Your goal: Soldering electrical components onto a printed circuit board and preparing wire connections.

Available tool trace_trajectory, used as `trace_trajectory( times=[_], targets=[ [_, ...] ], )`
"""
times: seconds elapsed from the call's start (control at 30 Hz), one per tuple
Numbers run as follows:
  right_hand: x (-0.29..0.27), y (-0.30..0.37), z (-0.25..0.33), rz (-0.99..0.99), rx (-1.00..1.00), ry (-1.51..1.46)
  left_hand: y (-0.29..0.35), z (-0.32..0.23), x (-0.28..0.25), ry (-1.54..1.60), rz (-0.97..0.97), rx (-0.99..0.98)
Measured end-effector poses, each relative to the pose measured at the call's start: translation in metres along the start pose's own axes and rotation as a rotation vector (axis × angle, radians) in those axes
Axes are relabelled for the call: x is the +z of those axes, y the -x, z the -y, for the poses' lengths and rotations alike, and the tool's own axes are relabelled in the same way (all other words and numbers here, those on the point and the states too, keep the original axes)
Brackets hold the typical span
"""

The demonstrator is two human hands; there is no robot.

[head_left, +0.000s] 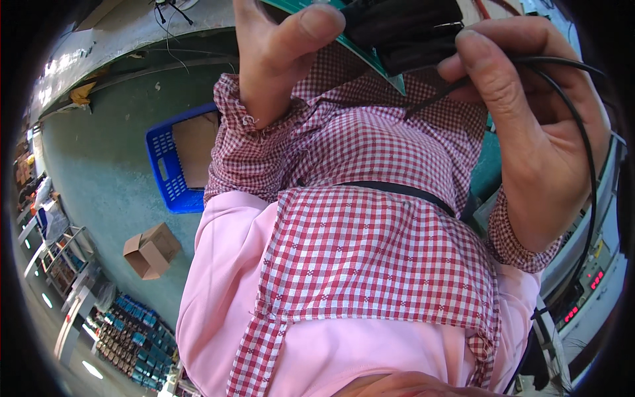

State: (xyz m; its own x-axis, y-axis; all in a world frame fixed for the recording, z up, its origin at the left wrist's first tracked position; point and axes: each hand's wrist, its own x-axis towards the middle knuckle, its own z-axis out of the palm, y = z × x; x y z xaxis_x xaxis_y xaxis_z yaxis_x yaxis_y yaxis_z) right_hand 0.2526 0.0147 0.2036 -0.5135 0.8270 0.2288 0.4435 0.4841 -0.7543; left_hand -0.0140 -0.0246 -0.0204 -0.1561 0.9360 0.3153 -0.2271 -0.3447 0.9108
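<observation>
At the top edge, my left hand (284, 40) grips a green circuit board (380, 63), its thumb along the near side. Large dark parts (403, 30), seemingly on the board, cover most of its face; the upper end is cut off by the frame. My right hand (529, 99) is closed at the board's right, thumb against fingers, on a thin black cable (562, 63). One dark strand (436, 96) hangs below the fingertips. A small bright metal tip (451, 24) shows just above the right thumb; I cannot tell what it belongs to.
A black cord (591, 192) drops past my right wrist toward a box with red lit digits (582, 298). Left, a blue crate (162, 165) holding cardboard and an open carton (151, 251) sit on the green floor. A worktop edge (73, 66) curves along the upper left.
</observation>
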Motion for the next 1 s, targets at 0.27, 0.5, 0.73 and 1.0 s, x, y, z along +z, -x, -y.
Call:
trace_trajectory(
  times=[0.27, 0.5, 0.73, 1.0],
  targets=[
    [0.011, -0.01, -0.002, 0.03, 0.087, -0.096, -0.047, -0.067, 0.093, 0.244, -0.082, 0.055],
    [0.01, -0.055, 0.056, 0.174, 0.64, -0.12, -0.058, -0.079, 0.117, 0.455, -0.054, 0.025],
    [0.012, -0.08, 0.069, 0.71, 0.382, -0.319, -0.049, -0.046, 0.126, 0.874, 0.042, -0.188],
    [-0.005, -0.048, 0.068, 0.678, 0.298, -0.984, -0.073, -0.022, 0.126, 1.026, -0.057, -0.206]
  ],
)
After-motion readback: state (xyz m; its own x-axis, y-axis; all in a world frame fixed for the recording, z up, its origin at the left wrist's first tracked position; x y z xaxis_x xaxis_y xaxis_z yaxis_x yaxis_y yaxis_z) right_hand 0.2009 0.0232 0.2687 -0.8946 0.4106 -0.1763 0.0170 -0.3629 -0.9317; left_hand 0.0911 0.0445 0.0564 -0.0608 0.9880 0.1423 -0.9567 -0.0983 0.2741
